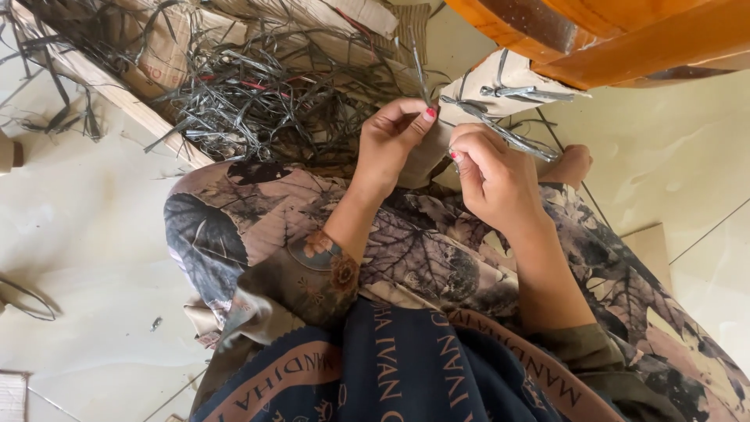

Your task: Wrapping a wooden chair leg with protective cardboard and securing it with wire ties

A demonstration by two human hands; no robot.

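Head view, left to right.

Floor (86, 258): pale tile. A dark strip loop (31, 301) lies on it far out from the left fingers.

Strip pile (258, 94): tangled grey flat strips up and left of the left fingers, heaped on flattened cardboard (164, 47). A wooden slat (117, 98) runs diagonally along the pile's near edge. No real container, the cardboard sheet is just a base for loose strips.

Left hand (391, 141): fingers pressed together, thumb and forefinger pinching a thin grey strip (420, 74) that sticks up from the fingertips toward the pile. Red nail polish visible.

Right hand (496, 176): just beside the left, fingertips nearly touching it. Fingers curled in, pinching the near end of a woven strip piece (516, 139) that runs out to the right from the fingertips. Exact grip point hidden behind the knuckles.

Cardboard scrap (508, 78): just above the right fingers, a few bent grey strips lying on it.

Orange wooden furniture (609, 35): well above and right of the right fingers.

Below both hands: lap in leaf-print fabric (422, 250). A bare foot (574, 160) shows just right of the right fingers.
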